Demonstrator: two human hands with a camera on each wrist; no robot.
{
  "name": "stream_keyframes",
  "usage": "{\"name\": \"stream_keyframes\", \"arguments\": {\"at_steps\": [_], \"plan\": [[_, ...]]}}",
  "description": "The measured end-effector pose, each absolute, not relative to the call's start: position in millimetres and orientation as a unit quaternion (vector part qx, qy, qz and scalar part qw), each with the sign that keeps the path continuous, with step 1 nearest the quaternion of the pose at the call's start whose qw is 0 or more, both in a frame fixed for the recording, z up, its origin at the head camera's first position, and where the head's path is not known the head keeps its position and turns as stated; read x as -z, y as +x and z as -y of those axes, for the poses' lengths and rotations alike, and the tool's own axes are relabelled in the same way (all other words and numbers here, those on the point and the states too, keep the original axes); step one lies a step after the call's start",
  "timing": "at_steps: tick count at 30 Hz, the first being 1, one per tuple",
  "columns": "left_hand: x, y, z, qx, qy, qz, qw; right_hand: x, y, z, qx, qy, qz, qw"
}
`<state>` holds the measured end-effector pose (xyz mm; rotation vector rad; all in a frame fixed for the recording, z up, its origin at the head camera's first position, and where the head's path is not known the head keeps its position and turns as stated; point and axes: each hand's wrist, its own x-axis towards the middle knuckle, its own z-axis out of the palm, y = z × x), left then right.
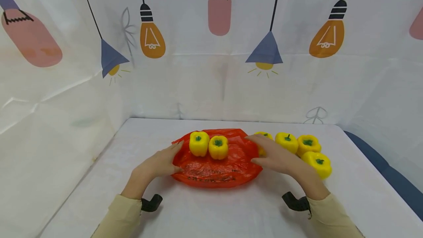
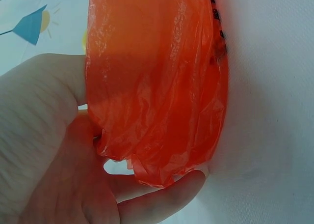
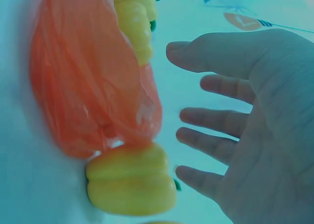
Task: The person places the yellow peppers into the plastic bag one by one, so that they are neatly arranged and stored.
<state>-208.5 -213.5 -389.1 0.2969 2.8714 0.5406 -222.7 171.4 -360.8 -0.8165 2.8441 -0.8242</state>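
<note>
A red plastic bag lies spread on the white table, dark print along its near side. Two yellow bell peppers, a left one and a right one, sit on or in it, stems up. My left hand holds the bag's left end; in the left wrist view its fingers bend against the bag's edge. My right hand hovers at the bag's right end, fingers spread and apart from it in the right wrist view. Beneath it, a yellow pepper lies beside the bag.
Several more yellow bell peppers stand in a group on the right of the table, one partly hidden behind my right hand. A white sheet printed with lamps hangs behind. Dark blue furniture shows beyond the right edge.
</note>
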Motion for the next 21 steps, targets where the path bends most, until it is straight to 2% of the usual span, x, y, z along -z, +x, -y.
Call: {"name": "stream_keyframes", "arguments": {"at_steps": [12, 21], "plan": [[390.7, -209.1, 213.1, -0.184, 0.099, -0.973, 0.099, 355.2, -205.0, -209.0, 0.257, -0.225, -0.940, 0.011], [390.8, -209.2, 214.1, -0.180, 0.105, -0.973, 0.099, 344.5, -198.8, -237.9, 0.222, -0.201, -0.953, 0.040]]}}
